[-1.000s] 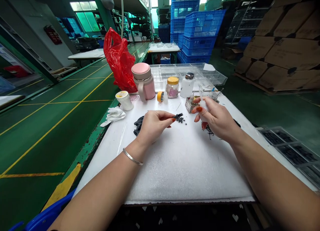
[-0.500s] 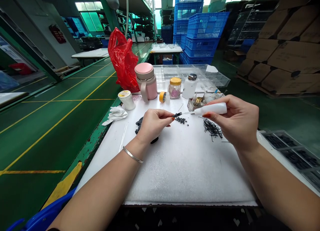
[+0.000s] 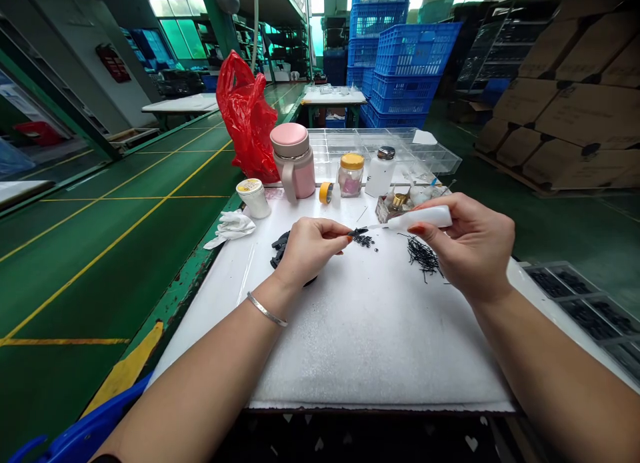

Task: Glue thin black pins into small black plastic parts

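Pinched between thumb and fingers of my left hand (image 3: 316, 248) is a small black part (image 3: 359, 232), its tip pointing right. My right hand (image 3: 473, 246) is wrapped round a white squeeze bottle (image 3: 425, 217), tilted nearly flat, whose thin nozzle reaches the black part's tip; I cannot tell whether they touch. Small black rings (image 3: 365, 241) lie just under the nozzle. Thin black pins (image 3: 424, 256) are heaped below the bottle. Larger black pieces (image 3: 280, 247) lie partly hidden behind my left hand.
Along the table's (image 3: 350, 356) back stand a white tub (image 3: 254, 199), pink mug (image 3: 294, 163), yellow tape roll (image 3: 325, 193), yellow-lidded jar (image 3: 351, 176), white bottle (image 3: 380, 173) and a small box of items (image 3: 385, 211). White gloves (image 3: 231, 228) lie left. A divided tray (image 3: 585, 303) sits right.
The bottle and my right hand have shifted slightly left, nozzle closer to the black part. My left hand has barely moved, and the black part is tilted a little differently.
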Tool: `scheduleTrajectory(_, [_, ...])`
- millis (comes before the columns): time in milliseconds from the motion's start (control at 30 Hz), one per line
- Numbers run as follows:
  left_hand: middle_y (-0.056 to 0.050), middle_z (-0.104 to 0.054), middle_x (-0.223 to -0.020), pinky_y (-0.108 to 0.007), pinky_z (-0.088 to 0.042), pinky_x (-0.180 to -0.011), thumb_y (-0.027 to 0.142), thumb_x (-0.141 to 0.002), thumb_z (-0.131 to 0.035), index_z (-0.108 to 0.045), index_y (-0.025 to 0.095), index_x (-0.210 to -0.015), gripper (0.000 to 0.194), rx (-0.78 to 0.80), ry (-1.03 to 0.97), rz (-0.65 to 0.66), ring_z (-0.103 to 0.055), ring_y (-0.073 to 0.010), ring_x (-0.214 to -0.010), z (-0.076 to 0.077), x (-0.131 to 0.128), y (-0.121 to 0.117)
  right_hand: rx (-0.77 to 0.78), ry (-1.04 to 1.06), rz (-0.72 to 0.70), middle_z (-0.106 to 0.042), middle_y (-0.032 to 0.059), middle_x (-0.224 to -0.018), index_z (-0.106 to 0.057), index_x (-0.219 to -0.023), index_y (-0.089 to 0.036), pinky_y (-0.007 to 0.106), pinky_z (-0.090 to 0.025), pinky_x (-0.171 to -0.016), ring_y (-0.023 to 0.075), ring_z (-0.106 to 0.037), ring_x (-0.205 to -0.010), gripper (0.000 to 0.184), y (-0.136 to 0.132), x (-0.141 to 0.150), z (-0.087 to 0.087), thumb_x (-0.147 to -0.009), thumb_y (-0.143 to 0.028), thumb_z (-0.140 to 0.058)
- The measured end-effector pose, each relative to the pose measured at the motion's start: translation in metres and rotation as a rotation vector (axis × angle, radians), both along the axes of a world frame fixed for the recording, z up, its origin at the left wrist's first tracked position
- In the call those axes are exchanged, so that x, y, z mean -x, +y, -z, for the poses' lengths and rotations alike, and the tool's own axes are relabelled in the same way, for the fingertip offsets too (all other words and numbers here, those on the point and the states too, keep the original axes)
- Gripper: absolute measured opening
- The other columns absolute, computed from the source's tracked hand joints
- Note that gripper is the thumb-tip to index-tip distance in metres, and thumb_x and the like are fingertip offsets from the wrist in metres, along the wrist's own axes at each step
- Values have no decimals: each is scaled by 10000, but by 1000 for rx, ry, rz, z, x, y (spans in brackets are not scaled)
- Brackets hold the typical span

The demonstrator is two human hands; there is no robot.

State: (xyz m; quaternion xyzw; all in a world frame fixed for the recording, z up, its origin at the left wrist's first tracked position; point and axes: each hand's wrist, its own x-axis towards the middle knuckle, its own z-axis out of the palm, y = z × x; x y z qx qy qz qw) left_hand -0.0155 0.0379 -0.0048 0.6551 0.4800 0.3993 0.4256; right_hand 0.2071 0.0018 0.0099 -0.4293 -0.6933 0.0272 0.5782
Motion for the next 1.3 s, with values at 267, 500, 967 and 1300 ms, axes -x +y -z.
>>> scheduleTrajectory(267, [-41, -727, -735, -215, -505, -593, 245, -743, -704, -785, 143, -878, 187, -6, 13, -1, -615, -123, -630, 0, 1, -1, 49, -24, 36, -699, 32, -762, -714, -828, -233, 325, -448, -571, 201, -622, -672, 209, -2, 0, 0, -780, -426, -780])
scheduleTrajectory(500, [-41, -722, -729, -223, -510, -597, 249, -741, -704, -784, 140, -874, 190, -11, 16, 0, -615, -126, -627, 0, 0, -1, 50, -31, 29, -698, 30, -759, -705, -815, -234, 331, -454, -577, 204, -627, -677, 231, -3, 1, -2, -783, -452, -775])
scheduleTrajectory(967, [-35, -718, -722, -210, -507, -589, 237, -739, -706, -783, 142, -869, 179, -5, 0, 3, -605, -114, -616, -2, 0, -1, 70, 74, -13, -681, 24, -769, -713, -823, -262, 334, -425, -561, 202, -599, -675, 174, -4, 2, -3, -774, -409, -792])
scheduleTrajectory(1300, [-38, -716, -718, -231, -506, -577, 261, -700, -735, -785, 152, -837, 182, 73, -55, -7, -598, -127, -600, -4, -1, 1, 369, 616, -221, -626, 9, -731, -613, -862, -218, 235, -391, -432, 135, -579, -562, 380, 23, -4, 4, -690, -491, -813])
